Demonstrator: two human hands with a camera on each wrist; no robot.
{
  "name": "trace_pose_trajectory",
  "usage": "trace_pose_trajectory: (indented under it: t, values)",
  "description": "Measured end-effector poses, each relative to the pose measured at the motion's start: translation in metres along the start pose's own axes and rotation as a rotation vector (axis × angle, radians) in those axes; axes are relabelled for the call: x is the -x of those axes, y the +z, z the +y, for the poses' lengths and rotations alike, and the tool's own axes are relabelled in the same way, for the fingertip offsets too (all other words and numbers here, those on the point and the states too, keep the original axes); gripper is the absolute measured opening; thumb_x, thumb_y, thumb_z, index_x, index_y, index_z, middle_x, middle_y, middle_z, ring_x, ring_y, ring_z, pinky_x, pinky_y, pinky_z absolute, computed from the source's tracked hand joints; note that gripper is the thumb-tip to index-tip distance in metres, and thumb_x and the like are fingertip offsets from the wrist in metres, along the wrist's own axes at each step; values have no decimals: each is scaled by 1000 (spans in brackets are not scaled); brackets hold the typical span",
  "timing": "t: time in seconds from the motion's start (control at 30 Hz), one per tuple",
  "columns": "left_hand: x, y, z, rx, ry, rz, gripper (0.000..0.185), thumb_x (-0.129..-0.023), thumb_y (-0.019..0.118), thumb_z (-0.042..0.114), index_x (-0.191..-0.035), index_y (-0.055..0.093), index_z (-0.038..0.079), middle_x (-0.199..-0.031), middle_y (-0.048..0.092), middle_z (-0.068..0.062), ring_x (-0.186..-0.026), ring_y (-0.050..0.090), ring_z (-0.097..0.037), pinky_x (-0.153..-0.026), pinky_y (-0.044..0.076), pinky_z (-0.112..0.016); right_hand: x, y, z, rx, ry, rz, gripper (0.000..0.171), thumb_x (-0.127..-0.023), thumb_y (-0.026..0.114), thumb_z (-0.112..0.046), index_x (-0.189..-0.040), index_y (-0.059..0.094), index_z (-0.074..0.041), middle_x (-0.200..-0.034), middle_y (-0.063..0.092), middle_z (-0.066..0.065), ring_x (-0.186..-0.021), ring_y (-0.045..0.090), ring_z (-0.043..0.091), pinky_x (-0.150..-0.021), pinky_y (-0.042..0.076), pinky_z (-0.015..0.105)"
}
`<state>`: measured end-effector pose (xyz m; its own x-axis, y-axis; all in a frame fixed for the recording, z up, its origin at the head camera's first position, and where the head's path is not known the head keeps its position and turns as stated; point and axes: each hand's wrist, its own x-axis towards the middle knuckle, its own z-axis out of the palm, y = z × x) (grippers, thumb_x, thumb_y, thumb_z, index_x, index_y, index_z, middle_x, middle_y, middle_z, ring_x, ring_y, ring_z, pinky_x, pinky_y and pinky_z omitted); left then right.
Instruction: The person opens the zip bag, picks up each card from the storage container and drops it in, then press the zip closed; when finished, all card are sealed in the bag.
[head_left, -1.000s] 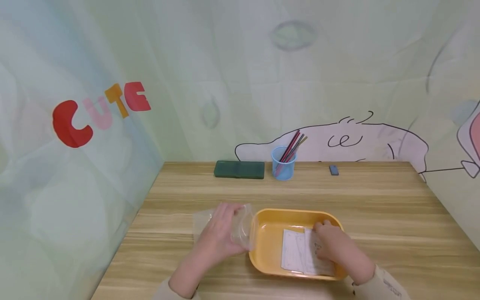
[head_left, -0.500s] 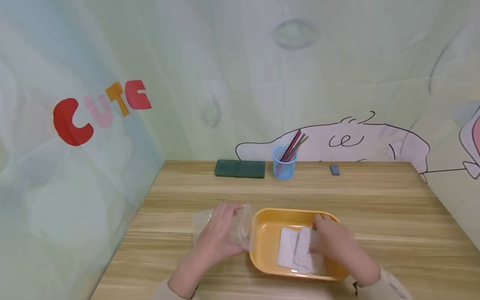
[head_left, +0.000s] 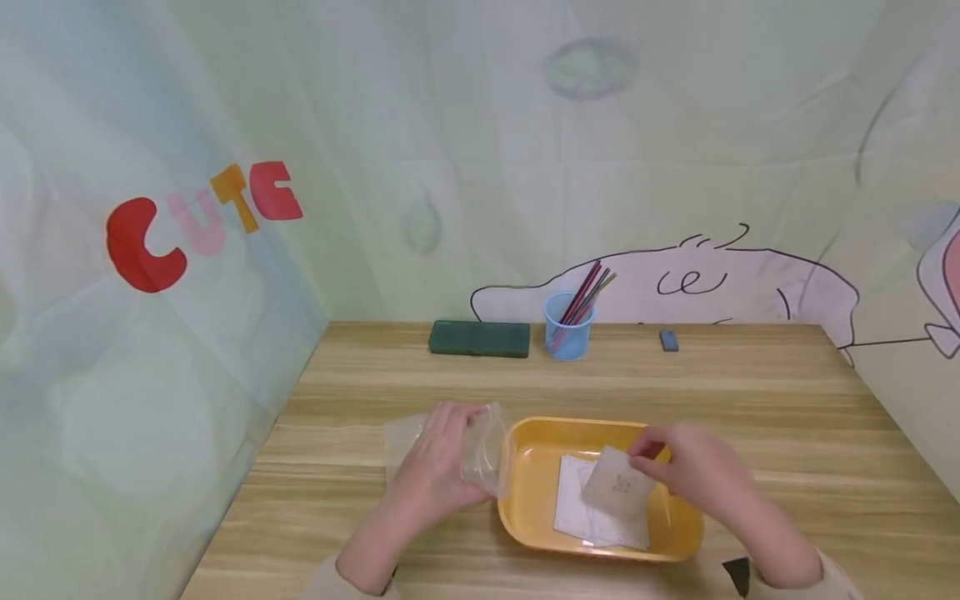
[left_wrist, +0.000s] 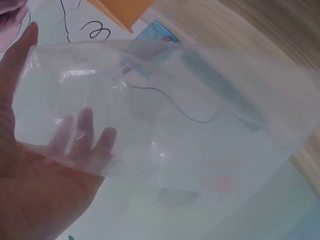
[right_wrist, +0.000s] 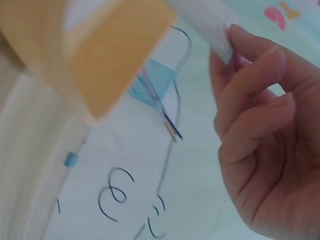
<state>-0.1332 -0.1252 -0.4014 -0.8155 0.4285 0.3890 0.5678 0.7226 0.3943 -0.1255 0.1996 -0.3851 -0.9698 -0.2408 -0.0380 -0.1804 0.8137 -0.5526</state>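
Observation:
My left hand (head_left: 437, 467) holds a clear plastic bag (head_left: 486, 454) on its side at the left edge of a yellow tray (head_left: 528, 500). In the left wrist view the bag (left_wrist: 150, 120) spreads wide, its mouth held apart between thumb and fingers. Over the tray, my right hand (head_left: 705, 468) pinches the corner of a flat white square card (head_left: 615, 492) with a small dark print. Thumb and index finger grip that card (right_wrist: 207, 22) in the right wrist view. Several similar cards (head_left: 568, 500) lie overlapping in the tray below.
At the table's back stand a dark green case (head_left: 480, 338) and a blue cup (head_left: 567, 337) with several thin sticks or pencils. A small blue block (head_left: 668, 340) lies to their right. Printed fabric encloses the wooden table (head_left: 787, 417) behind and at both sides.
My right hand, earlier down among the cards, has risen and moved right, lifting one card and tilting it. The left hand and bag stay nearly still.

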Motion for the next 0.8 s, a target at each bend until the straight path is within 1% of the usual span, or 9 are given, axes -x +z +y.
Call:
trace_pose_trajectory:
  t: [0.1,0.23,0.37,0.5,0.6,0.7,0.8]
  values:
    - [0,-1,1,-1,-7,-2,98,-52,91,39,-131,46,3,-115,50,-3,-106,45,-17,-97,45,-33,5,-11,-4,-72,-7,83,4,-84,75,-22,-82,70,-21,-76,63,-11,-50,51,10,-44,46,24]
    - [0,-1,4,-2,-14,6,98,-52,91,37,-132,45,4,-116,49,-4,-109,44,-18,-99,44,-33,11,-20,-10,-140,-59,232,6,-81,76,-17,-79,72,-19,-71,63,-11,-50,50,10,-41,45,23]
    - [-2,0,7,2,0,39,98,-51,92,34,-132,45,4,-116,48,-4,-111,43,-19,-100,43,-33,14,-21,-15,-246,-76,322,7,-81,77,-14,-79,72,-18,-68,62,-9,-48,50,12,-38,45,24]
    - [-3,1,10,-7,11,64,98,-51,92,33,-132,45,4,-117,47,-5,-113,42,-21,-102,41,-33,16,-18,-21,-392,-57,393,6,-81,78,-16,-81,72,-14,-64,63,0,-47,49,13,-36,41,24]
    - [-5,1,12,-19,5,63,99,-52,92,34,-133,43,5,-121,47,-7,-121,40,-23,-107,37,-34,19,-13,-31,-507,-45,431,8,-81,78,-16,-82,72,-11,-63,62,3,-46,47,13,-35,40,23]
    - [-6,0,14,-36,-2,65,102,-51,92,35,-134,42,5,-124,47,-8,-125,38,-24,-109,33,-34,21,-7,-44,-600,-80,449,7,-80,78,-11,-83,72,-9,-63,61,2,-44,46,12,-34,40,24]
    - [-7,1,15,-40,2,85,103,-51,93,35,-134,41,4,-126,46,-10,-128,37,-26,-110,31,-35,21,-1,-53,-659,-123,444,6,-80,77,-7,-82,71,-9,-62,61,3,-42,44,10,-32,38,24]
